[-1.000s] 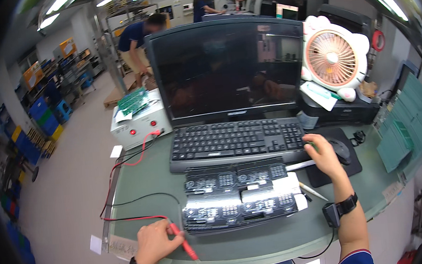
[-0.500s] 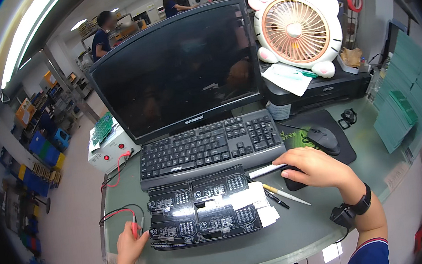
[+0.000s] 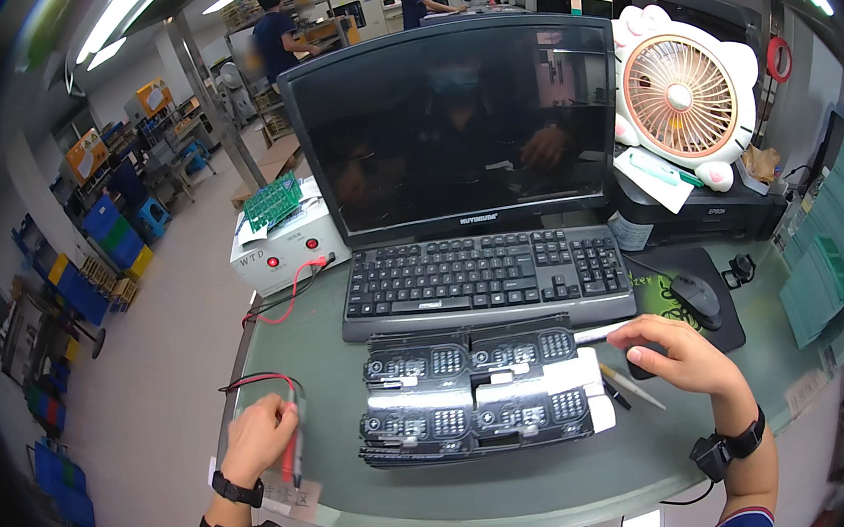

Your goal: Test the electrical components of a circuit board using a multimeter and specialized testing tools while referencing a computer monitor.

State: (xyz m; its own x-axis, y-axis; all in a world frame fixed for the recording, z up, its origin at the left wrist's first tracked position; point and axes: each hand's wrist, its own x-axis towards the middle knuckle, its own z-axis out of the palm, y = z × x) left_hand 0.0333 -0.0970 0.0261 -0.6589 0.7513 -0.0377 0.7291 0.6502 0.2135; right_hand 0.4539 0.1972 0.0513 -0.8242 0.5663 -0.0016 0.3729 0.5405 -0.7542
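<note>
My left hand is closed, slightly blurred, left of the circuit boards. A red test probe runs out below its fingers, tip down, with a dark one close beside it. Several stacked black circuit board panels lie in front of the keyboard, white pieces at their right end. My right hand rests open right of the boards, thumb apart from the fingers. Its fingertips lie at the end of a white stick. Below it are a black pen and a pale pointed tool.
Behind the boards stand a keyboard and a dark monitor. A white box with red sockets sits at left, green boards on top. At right are a mouse, a printer and a fan. Two people work far back.
The whole view has shifted, so the desk sits farther right in it. My left hand has turned over, and the red probe now points down beside it. My right hand stays by the white stick.
</note>
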